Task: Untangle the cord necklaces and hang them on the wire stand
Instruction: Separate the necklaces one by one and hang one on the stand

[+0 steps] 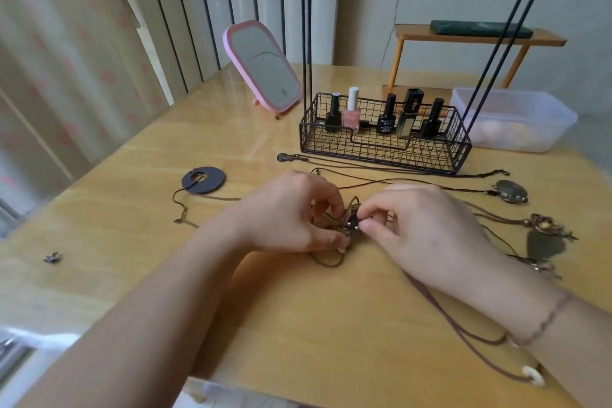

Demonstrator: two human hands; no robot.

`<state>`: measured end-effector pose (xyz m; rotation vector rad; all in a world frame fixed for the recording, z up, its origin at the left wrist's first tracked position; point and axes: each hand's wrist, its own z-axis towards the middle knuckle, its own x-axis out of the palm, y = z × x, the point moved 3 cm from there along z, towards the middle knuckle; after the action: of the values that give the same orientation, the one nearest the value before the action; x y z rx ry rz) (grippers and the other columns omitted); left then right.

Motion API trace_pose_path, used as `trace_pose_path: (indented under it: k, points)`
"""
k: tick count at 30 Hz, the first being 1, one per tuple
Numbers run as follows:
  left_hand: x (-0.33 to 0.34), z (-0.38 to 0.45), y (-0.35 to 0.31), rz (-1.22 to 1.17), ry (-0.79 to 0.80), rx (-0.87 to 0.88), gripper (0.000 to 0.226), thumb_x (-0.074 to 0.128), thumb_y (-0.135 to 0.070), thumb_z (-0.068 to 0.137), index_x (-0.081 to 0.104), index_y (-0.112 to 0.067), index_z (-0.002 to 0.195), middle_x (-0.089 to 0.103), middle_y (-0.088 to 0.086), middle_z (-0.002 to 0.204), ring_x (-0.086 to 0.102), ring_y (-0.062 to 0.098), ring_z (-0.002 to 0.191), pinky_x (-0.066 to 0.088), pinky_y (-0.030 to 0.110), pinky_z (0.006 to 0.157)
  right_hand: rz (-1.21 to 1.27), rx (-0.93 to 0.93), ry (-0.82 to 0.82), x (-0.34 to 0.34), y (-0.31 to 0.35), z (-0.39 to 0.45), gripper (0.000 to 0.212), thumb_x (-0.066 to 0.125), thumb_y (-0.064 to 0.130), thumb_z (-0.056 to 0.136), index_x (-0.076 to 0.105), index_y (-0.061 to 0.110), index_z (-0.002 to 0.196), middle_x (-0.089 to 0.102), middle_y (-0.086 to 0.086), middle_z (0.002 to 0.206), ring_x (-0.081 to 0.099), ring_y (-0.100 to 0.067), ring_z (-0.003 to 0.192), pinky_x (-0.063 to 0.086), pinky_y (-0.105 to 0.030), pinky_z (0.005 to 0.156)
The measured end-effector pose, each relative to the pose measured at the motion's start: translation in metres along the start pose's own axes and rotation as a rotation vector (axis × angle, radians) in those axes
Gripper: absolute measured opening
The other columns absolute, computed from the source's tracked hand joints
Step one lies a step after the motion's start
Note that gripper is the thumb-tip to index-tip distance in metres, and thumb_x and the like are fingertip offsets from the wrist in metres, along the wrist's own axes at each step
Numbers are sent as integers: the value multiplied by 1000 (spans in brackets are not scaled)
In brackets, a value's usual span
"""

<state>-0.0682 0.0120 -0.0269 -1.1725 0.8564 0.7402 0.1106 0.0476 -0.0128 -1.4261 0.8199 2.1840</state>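
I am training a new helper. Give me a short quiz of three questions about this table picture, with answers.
1. True or false: both hands pinch the cord tangle.
2. How many bottles stand in the wire basket?
3. What lies nearest the pink mirror: A plastic box, B dark ring pendant, C wooden shelf?

Key: 1 true, left hand and right hand. 2 five. 3 B, ring pendant.

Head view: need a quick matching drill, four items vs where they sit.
Items:
1. mirror
2. pink polish
3. disc pendant
4. green case

Places:
A. flat on the table, left of the hands
B. on the small wooden shelf at the back
C. inside the wire basket
D. propped upright, left of the basket

Pairs: 1-D, 2-C, 3-A, 4-B
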Motion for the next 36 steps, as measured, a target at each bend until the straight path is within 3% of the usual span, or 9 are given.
trace_pose_path:
  k: [8,11,14,18,22,25,29,33,36]
  points:
    - [10,4,-8,-160,52,-15,15,79,-29,84,74,-20,93,66,0,75,54,10,65,44,25,61,123,179,79,4,-23,-4,11,69,34,80,76,41,85,54,46,66,51,-3,58,35,-23,54]
    - [11,4,-8,-290,71,-20,4,77,-21,87,75,-18,88,68,7,73,50,13,59,43,27,57,226,189,46,7,-23,-6,12,73,50,78,76,39,79,64,28,65,55,-3,59,44,-27,57]
    - [11,6,-8,-310,44,-37,3,74,-16,88,76,-15,86,71,6,74,59,25,64,48,31,60,286,215,47,11,-23,-6,10,77,47,79,76,38,75,64,23,63,54,-4,57,48,-29,60]
    - [6,5,-3,-355,0,-81,6,71,-12,90,73,-14,85,70,1,73,56,9,62,46,21,61,271,166,123,12,-23,-6,15,69,41,89,66,36,75,53,42,63,50,-1,55,39,-29,56]
    - [-2,5,5,-340,-116,-177,17,64,-14,94,65,-21,79,64,-10,69,52,1,62,39,11,59,169,52,192,4,-24,-10,17,55,40,96,51,38,79,45,53,85,48,12,75,30,-23,58]
    - [-7,6,11,-437,-194,-318,21,57,-13,97,62,-18,77,66,-6,72,54,8,65,41,16,58,170,24,272,-4,-28,-16,13,52,44,91,53,37,80,49,46,87,50,4,75,36,-27,59]
    - [-12,5,11,-795,-249,-408,22,46,-10,100,57,-13,82,71,6,74,63,18,67,43,26,60,267,10,367,-13,-32,-22,7,60,42,78,61,36,79,55,12,59,46,-14,54,45,-42,58]
    - [-17,4,20,-1076,-387,-507,18,46,-10,99,55,-13,83,50,1,54,49,18,48,39,28,55,246,-39,519,-16,-29,-26,24,49,50,66,61,32,75,60,3,67,53,-20,60,50,-37,60]
    - [-19,4,28,-1075,-472,-555,18,49,-12,99,56,-15,83,36,-8,48,30,12,43,25,22,46,213,-70,600,-13,-31,-29,19,52,45,70,60,28,75,58,6,66,51,-15,60,43,-22,59]
